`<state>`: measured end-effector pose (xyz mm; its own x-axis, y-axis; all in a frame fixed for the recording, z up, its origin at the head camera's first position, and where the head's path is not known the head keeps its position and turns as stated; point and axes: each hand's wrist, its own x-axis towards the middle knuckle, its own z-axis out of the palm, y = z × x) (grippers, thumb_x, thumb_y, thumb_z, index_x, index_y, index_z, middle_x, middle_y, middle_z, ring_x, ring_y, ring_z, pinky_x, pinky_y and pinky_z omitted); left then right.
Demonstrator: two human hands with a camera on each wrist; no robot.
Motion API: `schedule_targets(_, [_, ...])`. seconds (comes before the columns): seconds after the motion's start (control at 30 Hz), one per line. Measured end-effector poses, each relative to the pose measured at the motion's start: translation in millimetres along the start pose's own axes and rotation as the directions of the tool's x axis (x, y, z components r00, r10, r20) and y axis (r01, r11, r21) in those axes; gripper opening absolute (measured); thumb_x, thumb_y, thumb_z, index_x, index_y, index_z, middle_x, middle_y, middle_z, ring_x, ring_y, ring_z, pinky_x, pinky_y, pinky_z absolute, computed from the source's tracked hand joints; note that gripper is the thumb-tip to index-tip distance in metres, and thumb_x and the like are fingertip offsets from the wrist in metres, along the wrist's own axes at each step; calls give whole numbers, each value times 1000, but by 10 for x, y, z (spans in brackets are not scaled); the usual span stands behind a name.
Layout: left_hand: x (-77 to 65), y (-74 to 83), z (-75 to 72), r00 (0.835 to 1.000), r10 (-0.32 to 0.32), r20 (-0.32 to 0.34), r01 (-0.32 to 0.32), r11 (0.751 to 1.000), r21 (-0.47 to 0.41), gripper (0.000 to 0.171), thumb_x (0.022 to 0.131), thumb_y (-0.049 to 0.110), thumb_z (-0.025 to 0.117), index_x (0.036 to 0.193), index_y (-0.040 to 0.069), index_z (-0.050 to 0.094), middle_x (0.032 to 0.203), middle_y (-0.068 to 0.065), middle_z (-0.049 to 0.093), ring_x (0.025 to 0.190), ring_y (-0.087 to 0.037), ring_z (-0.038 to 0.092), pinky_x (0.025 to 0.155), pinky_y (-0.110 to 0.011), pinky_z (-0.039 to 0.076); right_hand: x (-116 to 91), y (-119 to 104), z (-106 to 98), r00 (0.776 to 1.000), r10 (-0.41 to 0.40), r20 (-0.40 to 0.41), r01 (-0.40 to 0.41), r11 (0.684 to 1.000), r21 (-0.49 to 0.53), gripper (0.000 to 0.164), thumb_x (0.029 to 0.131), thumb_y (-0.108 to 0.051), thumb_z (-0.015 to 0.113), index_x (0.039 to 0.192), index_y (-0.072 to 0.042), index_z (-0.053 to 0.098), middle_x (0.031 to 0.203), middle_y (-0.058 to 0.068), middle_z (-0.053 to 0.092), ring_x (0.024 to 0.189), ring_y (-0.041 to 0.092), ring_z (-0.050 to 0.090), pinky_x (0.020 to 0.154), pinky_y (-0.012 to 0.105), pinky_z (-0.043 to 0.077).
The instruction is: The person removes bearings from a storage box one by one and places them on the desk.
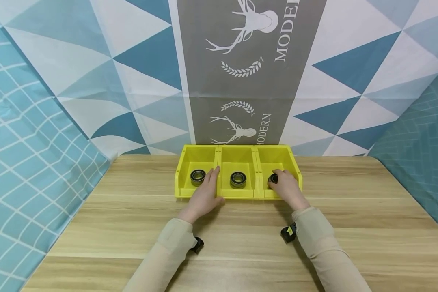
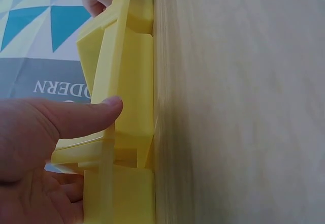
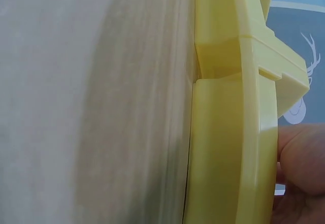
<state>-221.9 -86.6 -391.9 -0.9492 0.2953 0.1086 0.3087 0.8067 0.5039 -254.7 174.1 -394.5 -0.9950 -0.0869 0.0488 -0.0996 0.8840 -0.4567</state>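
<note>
Three joined yellow bins [image 1: 238, 194] stand in a row on the table, each with a dark ring-shaped bearing inside. The left bearing [image 1: 197, 175] lies beside my left fingers, and the middle bearing [image 1: 238, 179] lies flat in its bin. My left hand [image 1: 203, 198] rests over the divider between the left and middle bins, fingers stretched forward; its thumb [image 2: 94, 118] lies across the front rim in the left wrist view. Reaching into the right bin, my right hand [image 1: 287, 187] pinches the right bearing [image 1: 274, 178], which its fingers partly cover. The right wrist view hides that bearing behind the bin's front wall.
The wood-grain table [image 1: 240, 251] extends in front of the bins and to both sides. Behind them rises a patterned backdrop [image 1: 237, 89] with deer prints. Blue tiled cloth [image 1: 29, 162] hangs at the left. A dark wrist camera [image 1: 289, 233] sits at my right cuff.
</note>
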Motion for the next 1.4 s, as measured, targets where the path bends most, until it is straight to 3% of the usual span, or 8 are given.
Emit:
schedule_targets(0.37, [14, 16, 2, 1000, -3, 1, 3, 1000, -2, 97, 76, 17, 73, 147, 13, 6, 148, -19, 17, 89, -29, 61, 75, -37, 51, -33, 8, -54, 998, -27, -48, 30, 997, 66, 52, 82, -16, 65, 127, 3, 47, 121, 33, 45, 109, 46, 47, 87, 54, 42])
schedule_targets(0.73, [17, 26, -2, 1000, -16, 2, 16, 1000, -11, 97, 76, 16, 72, 147, 13, 6, 148, -21, 17, 105, -35, 55, 86, -41, 48, -57, -30, -58, 987, -46, -153, 58, 996, 71, 58, 74, -13, 73, 124, 3, 50, 114, 28, 46, 101, 41, 50, 84, 52, 43])
schedule_targets(0.97, [12, 14, 7, 1000, -25, 13, 25, 1000, -13, 97, 76, 16, 72, 147, 13, 6, 149, -21, 16, 109, -36, 53, 89, -42, 46, -85, -42, -51, 987, -26, -161, 45, 992, 116, 63, 73, -12, 74, 127, 4, 45, 117, 26, 41, 99, 39, 49, 84, 50, 43])
schedule_targets(1.4, [17, 14, 15, 1000, -21, 4, 21, 1000, 0, 97, 76, 17, 73, 147, 13, 6, 148, -21, 17, 105, -35, 56, 88, -42, 47, -183, -75, -94, 981, -24, -191, 58, 983, 173, 50, 73, -6, 72, 117, 4, 51, 113, 23, 37, 90, 36, 50, 78, 47, 46])
